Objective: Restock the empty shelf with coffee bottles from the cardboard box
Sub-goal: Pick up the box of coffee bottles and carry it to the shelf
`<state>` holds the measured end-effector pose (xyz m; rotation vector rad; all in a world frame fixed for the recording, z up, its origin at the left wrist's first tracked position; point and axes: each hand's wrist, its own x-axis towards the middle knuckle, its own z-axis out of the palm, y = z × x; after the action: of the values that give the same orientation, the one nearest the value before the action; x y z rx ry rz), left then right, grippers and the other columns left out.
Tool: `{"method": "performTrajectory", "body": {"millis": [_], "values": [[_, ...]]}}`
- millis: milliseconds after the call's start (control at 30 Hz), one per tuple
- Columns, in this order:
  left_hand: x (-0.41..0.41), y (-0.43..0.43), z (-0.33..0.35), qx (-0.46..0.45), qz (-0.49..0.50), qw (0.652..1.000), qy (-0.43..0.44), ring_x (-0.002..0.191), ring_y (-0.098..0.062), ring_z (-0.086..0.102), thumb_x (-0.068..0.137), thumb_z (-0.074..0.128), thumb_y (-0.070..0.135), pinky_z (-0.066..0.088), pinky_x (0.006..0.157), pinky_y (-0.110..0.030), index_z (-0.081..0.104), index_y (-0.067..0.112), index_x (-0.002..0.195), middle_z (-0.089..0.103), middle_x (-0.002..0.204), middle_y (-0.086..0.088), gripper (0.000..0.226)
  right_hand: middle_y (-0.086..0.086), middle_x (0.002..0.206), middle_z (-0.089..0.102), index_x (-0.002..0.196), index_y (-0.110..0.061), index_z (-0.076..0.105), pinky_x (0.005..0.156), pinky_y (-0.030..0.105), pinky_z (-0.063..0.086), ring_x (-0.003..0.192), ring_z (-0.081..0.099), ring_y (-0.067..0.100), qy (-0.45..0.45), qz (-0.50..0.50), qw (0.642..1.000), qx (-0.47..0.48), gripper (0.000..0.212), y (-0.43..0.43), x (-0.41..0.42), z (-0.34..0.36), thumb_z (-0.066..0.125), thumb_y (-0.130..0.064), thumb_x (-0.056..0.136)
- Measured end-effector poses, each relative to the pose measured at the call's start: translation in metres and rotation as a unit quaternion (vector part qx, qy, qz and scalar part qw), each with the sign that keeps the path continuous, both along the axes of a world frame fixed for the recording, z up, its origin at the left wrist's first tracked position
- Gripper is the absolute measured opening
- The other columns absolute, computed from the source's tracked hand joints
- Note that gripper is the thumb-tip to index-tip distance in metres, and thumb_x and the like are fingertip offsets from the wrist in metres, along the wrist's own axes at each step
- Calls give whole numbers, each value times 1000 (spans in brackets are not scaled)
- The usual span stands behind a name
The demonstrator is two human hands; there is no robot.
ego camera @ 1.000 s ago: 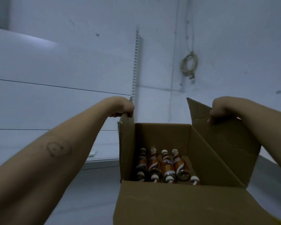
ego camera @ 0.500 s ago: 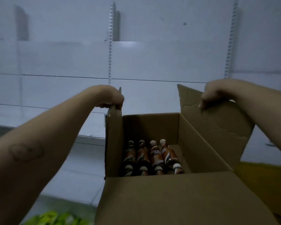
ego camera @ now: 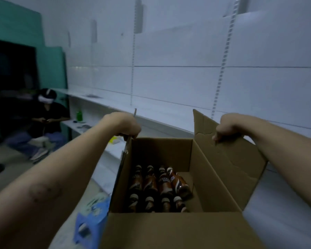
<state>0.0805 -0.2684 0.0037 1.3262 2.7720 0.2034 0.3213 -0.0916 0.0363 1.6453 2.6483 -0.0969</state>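
Both hands, left (ego camera: pixel 127 125) and right (ego camera: pixel 229 126), grip the box (ego camera: pixel 169 230) flaps; bottles (ego camera: pixel 160 184) inside, shelf (ego camera: pixel 118 103) bare: restocking hasn't begun.

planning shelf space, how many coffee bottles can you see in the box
8 coffee bottles visible, all in the left half of the cardboard box: four in a far row, four caps in a near row. The near wall may hide more.

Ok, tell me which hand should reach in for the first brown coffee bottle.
Probably left: the left hand grips the flap directly above the brown coffee bottles, packed along the brown cardboard box's left side.
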Motion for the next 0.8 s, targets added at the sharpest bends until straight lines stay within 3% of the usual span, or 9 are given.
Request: {"method": "performTrajectory", "body": {"millis": [133, 267, 467, 633, 700, 800], "values": [[-31, -15, -45, -15, 48, 999, -7, 44, -22, 51, 69, 52, 31, 39, 49, -22, 60, 13, 52, 54, 41, -2, 26, 2, 60, 55, 58, -13, 55, 53, 25, 40, 54, 51, 15, -47, 46, 998, 4, 41, 1, -52, -59, 74, -43, 79], [-54, -27, -96, -40, 100, 993, -52, 50, -22, 52, 71, 53, 29, 40, 54, -24, 57, 13, 59, 55, 53, -4, 20, -4, 33, 53, 54, -13, 62, 44, 21, 39, 39, 49, 14, -14, 56, 995, -78, 36, 20, -84, -119, 76, -35, 78], [-67, -28, -179, -87, 169, 976, -109, 46, -20, 49, 73, 58, 26, 37, 46, -23, 57, 13, 59, 53, 51, -3, 19, 4, 56, 63, 61, -12, 65, 48, 26, 46, 48, 58, 19, 6, 88, 989, -116, 28, 47, -112, -205, 76, -33, 75], [-70, -18, -244, -105, 239, 952, -163, 43, -18, 49, 84, 48, 27, 39, 42, -22, 58, 11, 65, 53, 50, -2, 27, 5, 63, 66, 70, -10, 66, 50, 24, 49, 51, 63, 21, 7, 109, 985, -131, 13, 74, -128, -271, 68, -22, 76], [-69, -13, -265, -110, 263, 940, -190, 39, -17, 56, 88, 46, 26, 43, 40, -22, 62, 7, 68, 56, 48, -1, 32, 6, 70, 66, 73, -11, 64, 53, 24, 48, 60, 65, 22, 6, 112, 985, -131, 11, 84, -131, -293, 64, -21, 78], [-68, -9, -291, -128, 282, 920, -242, 49, -19, 68, 92, 44, 27, 50, 41, -25, 67, 4, 75, 69, 57, -7, 38, 4, 72, 64, 74, -12, 61, 50, 24, 44, 62, 64, 21, 3, 113, 985, -132, 15, 94, -135, -321, 62, -25, 82]]}}
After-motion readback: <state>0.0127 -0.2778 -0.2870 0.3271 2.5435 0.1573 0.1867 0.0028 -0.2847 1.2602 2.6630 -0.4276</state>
